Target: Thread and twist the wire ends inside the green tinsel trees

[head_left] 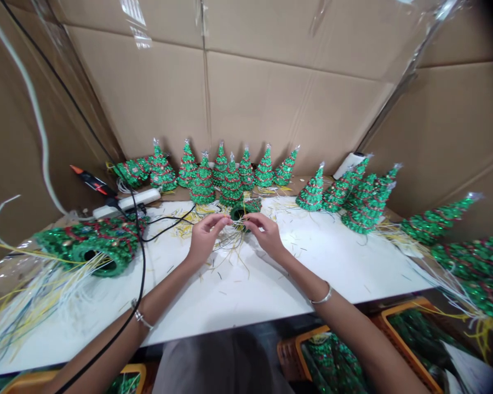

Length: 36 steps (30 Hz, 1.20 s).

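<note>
Both hands meet at the middle of the table, at the hollow base of a small green tinsel Christmas tree (252,206) that lies on its side. Thin wires (235,241), yellow and white, spill out of the base toward me. My left hand (206,232) pinches wire ends between thumb and forefinger. Opposite it, my right hand (267,234) pinches the same thin strands, its fingertips a short gap away. Exactly which strands each hand grips is too small to tell.
Several finished-looking trees (231,183) stand along the back. At left lie a larger tree (107,246) trailing wires, a power strip (127,202) and a black orange-tipped tool (93,181). A black cable (143,273) crosses my left forearm. Orange baskets (298,350) sit below the table.
</note>
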Each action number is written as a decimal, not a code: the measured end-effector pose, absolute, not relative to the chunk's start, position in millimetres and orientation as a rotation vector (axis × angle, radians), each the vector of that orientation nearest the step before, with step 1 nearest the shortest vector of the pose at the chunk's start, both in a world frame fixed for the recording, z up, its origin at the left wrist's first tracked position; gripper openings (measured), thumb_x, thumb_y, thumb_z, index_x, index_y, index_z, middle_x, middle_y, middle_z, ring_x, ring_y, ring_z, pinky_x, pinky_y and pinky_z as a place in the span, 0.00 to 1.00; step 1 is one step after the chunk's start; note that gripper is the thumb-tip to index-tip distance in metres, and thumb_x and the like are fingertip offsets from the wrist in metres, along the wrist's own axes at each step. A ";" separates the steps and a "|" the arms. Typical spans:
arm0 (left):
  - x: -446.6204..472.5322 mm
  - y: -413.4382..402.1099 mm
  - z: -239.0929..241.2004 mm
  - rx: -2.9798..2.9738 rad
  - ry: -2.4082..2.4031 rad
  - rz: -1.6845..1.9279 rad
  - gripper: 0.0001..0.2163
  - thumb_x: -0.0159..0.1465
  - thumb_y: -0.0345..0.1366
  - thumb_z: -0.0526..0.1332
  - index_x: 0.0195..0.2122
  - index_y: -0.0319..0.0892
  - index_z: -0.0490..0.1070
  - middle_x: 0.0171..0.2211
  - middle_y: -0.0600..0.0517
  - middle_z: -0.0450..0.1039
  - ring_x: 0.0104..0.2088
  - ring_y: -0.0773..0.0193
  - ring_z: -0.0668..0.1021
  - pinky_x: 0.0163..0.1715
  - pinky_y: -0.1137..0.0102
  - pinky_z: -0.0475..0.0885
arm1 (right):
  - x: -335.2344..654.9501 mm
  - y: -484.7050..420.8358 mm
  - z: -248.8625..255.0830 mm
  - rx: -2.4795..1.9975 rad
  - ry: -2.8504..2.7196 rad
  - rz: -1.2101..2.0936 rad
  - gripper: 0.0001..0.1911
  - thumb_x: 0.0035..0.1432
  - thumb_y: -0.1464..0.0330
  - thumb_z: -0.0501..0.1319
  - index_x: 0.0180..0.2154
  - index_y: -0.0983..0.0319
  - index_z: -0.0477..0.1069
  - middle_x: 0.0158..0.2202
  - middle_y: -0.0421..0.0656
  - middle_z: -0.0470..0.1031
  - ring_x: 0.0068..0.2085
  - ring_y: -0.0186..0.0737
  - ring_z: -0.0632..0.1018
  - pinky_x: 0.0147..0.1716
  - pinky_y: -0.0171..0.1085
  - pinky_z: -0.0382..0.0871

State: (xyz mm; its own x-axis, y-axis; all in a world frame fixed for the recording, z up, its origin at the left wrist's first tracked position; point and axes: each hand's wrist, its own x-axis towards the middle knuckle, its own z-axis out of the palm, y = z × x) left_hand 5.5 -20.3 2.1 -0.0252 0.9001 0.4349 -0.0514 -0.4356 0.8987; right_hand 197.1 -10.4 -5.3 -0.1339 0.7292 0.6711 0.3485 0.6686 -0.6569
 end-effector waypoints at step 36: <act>8.5 -18.8 -5.3 1.349 0.932 1.618 0.11 0.59 0.41 0.68 0.39 0.40 0.76 0.32 0.50 0.79 0.30 0.64 0.81 0.34 0.69 0.75 | 181.3 -12.6 -11.4 -0.948 -2.039 0.183 0.16 0.68 0.65 0.55 0.48 0.62 0.78 0.27 0.42 0.71 0.28 0.34 0.71 0.29 0.32 0.63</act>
